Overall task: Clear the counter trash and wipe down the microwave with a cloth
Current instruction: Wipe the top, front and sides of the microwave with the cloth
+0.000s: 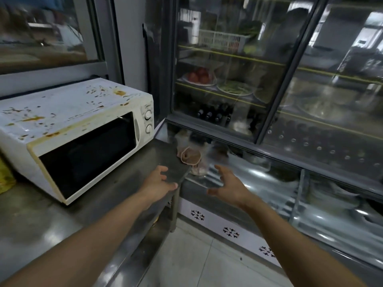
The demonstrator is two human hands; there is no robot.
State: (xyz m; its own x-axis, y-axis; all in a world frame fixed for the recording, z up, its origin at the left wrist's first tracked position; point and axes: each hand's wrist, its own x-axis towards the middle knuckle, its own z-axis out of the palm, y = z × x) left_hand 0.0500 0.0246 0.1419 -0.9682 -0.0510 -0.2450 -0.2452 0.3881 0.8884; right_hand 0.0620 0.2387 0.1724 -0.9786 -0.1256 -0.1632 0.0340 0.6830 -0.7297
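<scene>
A white microwave (78, 129) with brown stains on its top stands on the steel counter (41, 220), door closed. A crumpled pinkish cloth (189, 156) lies at the counter's far right corner. My left hand (159, 181) hovers over the counter's right edge, fingers loosely spread, holding nothing. Beyond the counter's edge my right hand (226, 184) is in the air with fingers spread and empty, a short way below and right of the cloth.
A glass-door display fridge (269, 79) with plates of food and bottles fills the right side. Something yellow (5, 179) lies at the far left of the counter. A lower shelf (145, 241) sits under the counter; tiled floor (196, 262) lies below.
</scene>
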